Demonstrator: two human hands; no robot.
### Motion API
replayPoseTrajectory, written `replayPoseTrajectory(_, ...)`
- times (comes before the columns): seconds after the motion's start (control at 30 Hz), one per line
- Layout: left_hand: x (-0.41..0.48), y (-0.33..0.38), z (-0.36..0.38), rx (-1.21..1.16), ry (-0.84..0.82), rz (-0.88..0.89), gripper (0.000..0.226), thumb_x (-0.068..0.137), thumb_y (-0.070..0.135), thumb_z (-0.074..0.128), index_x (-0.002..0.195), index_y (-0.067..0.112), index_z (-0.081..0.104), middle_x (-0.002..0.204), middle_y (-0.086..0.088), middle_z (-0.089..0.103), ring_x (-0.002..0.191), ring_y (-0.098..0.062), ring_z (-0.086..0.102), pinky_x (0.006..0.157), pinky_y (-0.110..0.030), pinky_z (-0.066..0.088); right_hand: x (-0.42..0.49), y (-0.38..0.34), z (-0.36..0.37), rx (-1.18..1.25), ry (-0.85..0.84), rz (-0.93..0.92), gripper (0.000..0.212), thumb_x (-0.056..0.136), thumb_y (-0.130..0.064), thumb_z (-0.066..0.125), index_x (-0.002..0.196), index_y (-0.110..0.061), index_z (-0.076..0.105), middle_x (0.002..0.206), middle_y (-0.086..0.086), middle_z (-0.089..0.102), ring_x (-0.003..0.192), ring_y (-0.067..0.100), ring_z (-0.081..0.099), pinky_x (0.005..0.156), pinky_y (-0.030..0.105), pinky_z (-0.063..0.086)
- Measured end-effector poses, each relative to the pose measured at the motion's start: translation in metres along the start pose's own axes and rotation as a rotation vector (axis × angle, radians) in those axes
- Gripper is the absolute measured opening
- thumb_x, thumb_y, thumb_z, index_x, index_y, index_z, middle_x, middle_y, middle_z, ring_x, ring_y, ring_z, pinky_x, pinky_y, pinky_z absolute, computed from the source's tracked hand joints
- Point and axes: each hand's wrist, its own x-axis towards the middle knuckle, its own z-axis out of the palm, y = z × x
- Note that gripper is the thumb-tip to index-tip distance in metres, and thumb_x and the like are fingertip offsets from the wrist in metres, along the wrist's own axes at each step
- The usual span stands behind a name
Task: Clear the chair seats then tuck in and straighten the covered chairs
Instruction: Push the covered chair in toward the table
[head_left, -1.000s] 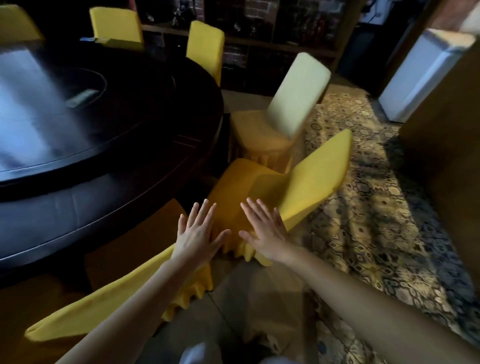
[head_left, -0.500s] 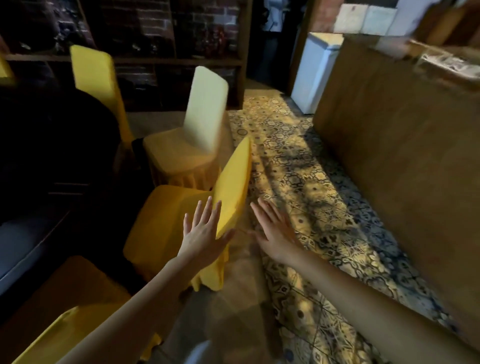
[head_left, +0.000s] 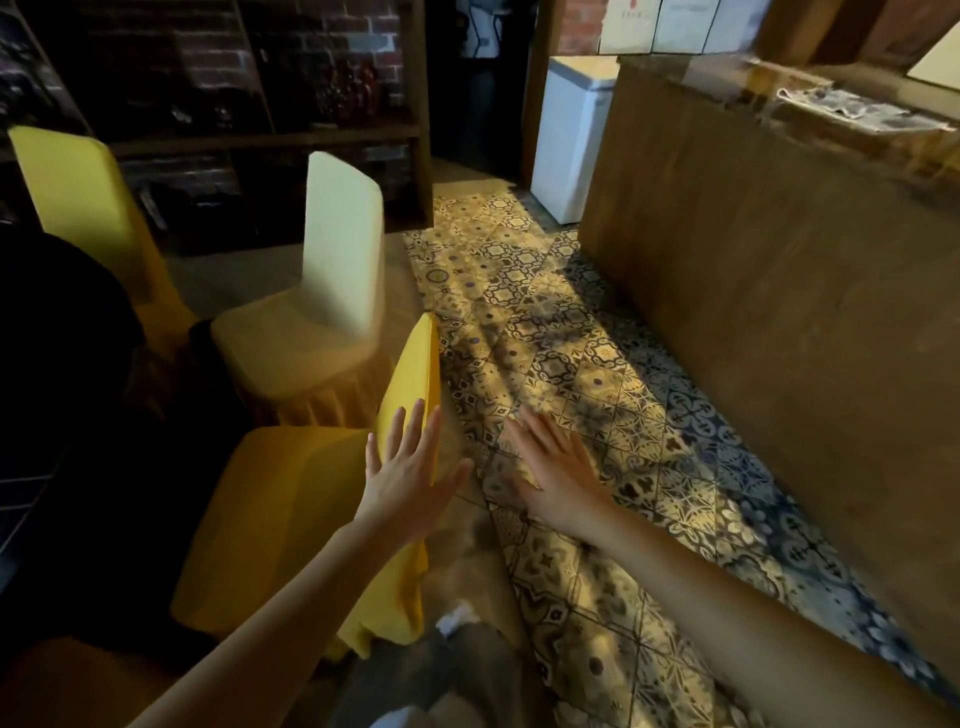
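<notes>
The person's left hand (head_left: 410, 475) lies flat, fingers spread, against the back of the nearest yellow chair (head_left: 291, 519); its grip is apart and clasps nothing. The right hand (head_left: 556, 467) hovers just beside that chair back, over the patterned floor tiles (head_left: 561, 332), its grip likewise apart and empty. The chair's seat faces the dark worktop (head_left: 57, 332) at the left edge. Beyond it stands a pale chair (head_left: 327, 301), angled away from the worktop's edge, and a further yellow chair (head_left: 88, 208) beside it.
</notes>
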Motion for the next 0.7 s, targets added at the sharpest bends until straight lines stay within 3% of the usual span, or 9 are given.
replayPoseTrajectory(0.13,0.063,-0.008,-0.003,-0.028,0.024,-0.012,0.115,0.052,0.09,-0.016,0.149,0.03,-0.01,0.153,0.01,-0.025,0.136,-0.012,-0.031,0.113,-0.049,-0.015,0.061,0.013,-0.017,-0.021,-0.025,-0.039,0.068,0.098,-0.052,0.03,0.15,-0.034,-0.01,0.156,-0.011,-0.025,0.142,0.011,-0.025,0.115,0.047,-0.012)
replayPoseTrajectory(0.4,0.178,-0.022,-0.007,-0.078,0.008,-0.123,0.078,0.089,0.065,0.022,0.15,0.027,-0.009,0.157,0.003,-0.021,0.14,-0.015,-0.026,0.115,-0.05,-0.012,0.187,0.039,-0.061,-0.107,-0.108,-0.125,0.067,0.098,-0.053,0.03,0.152,-0.032,-0.005,0.158,-0.011,-0.021,0.144,0.012,-0.021,0.115,0.045,-0.012)
replayPoseTrajectory(0.5,0.207,-0.031,-0.013,-0.081,0.04,-0.141,0.076,0.091,0.063,0.024,0.15,0.027,-0.007,0.157,0.004,-0.018,0.14,-0.014,-0.026,0.113,-0.048,-0.013,0.23,0.036,-0.07,-0.123,-0.104,-0.176,0.067,0.097,-0.054,0.03,0.152,-0.032,-0.003,0.159,-0.011,-0.018,0.144,0.01,-0.021,0.116,0.047,-0.009)
replayPoseTrajectory(0.57,0.23,-0.053,-0.021,-0.095,0.065,-0.255,0.076,0.09,0.063,0.023,0.15,0.028,-0.006,0.158,0.004,-0.017,0.141,-0.015,-0.024,0.113,-0.047,-0.014,0.285,0.027,-0.067,-0.098,-0.153,-0.279,0.066,0.097,-0.055,0.029,0.151,-0.033,-0.002,0.159,-0.011,-0.017,0.144,0.01,-0.021,0.117,0.049,-0.006)
replayPoseTrajectory(0.7,0.23,-0.068,-0.013,-0.088,0.067,-0.361,0.078,0.087,0.067,0.021,0.149,0.031,-0.008,0.157,0.004,-0.018,0.137,-0.015,-0.028,0.109,-0.045,-0.017,0.312,0.021,-0.057,-0.132,-0.212,-0.403,0.068,0.097,-0.056,0.031,0.152,-0.031,0.0,0.16,-0.008,-0.014,0.145,0.013,-0.018,0.118,0.051,-0.002)
